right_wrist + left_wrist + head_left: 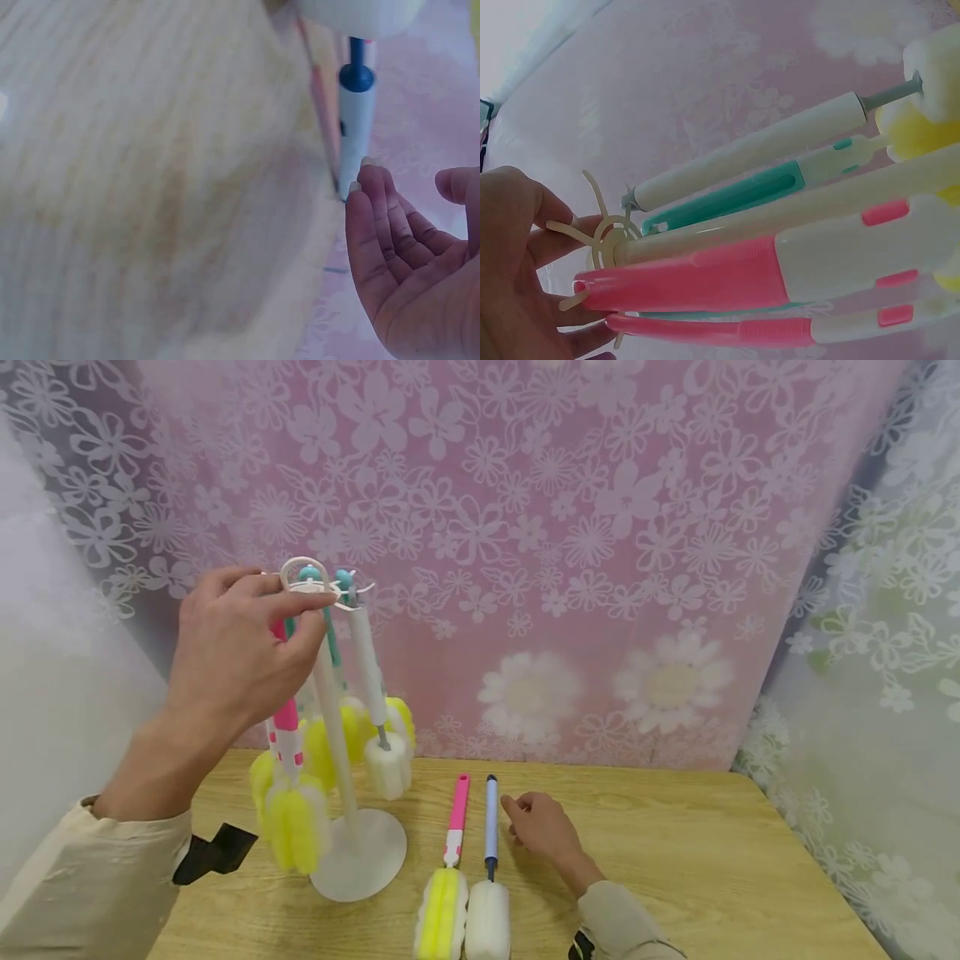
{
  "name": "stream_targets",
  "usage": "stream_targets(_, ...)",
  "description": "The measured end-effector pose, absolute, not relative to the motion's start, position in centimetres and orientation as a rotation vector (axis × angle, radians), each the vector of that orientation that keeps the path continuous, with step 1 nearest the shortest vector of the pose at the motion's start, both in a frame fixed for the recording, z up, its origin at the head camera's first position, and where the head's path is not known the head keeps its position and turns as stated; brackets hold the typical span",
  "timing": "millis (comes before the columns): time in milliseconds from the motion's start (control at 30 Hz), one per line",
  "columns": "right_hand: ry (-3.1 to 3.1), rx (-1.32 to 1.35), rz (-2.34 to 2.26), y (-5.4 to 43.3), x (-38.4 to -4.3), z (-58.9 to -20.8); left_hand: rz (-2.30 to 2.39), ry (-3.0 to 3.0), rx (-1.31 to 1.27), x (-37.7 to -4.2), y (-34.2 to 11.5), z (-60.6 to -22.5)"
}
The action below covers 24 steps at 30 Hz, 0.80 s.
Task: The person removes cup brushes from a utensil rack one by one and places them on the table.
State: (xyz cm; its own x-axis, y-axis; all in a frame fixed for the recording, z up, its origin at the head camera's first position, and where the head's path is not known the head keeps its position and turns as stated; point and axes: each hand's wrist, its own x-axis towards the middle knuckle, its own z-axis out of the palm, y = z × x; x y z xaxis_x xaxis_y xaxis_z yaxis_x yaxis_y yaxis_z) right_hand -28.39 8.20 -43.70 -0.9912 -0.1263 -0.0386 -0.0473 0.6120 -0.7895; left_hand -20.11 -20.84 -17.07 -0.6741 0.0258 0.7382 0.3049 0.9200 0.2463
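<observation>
My left hand (243, 647) pinches the hooked ring at the top of a white stand (335, 718), its fingers around the hooks in the left wrist view. Sponge brushes hang from the hooks: a white-handled one (367, 660) with a white sponge, a pink-handled one (682, 275) and a teal-handled one (727, 196); yellow sponges hang below. On the table lie a pink-handled brush (457, 814) with a yellow and white sponge and a blue-handled brush (491, 822) with a white sponge. Just right of the blue handle, my right hand (543, 827) holds nothing, fingers loosely bent.
The stand's round white base (375, 868) rests on the wood-grain table (675, 860), left of the two lying brushes. A pink flowered curtain (525, 568) rises behind the table's back edge. More flowered cloth (892, 652) hangs at the right.
</observation>
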Motion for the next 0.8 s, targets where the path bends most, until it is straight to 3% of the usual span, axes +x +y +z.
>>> stream_targets(333, 2.759, -0.304, -1.419, 7.9, -28.5, -40.8, -0.444, -2.156, -0.294, -20.2, -21.3, -17.5)
stream_targets(800, 2.502, -0.82, -1.712, 3.8, -25.1, -33.5, -0.561, -2.152, -0.255, -20.1, -21.2, -17.9)
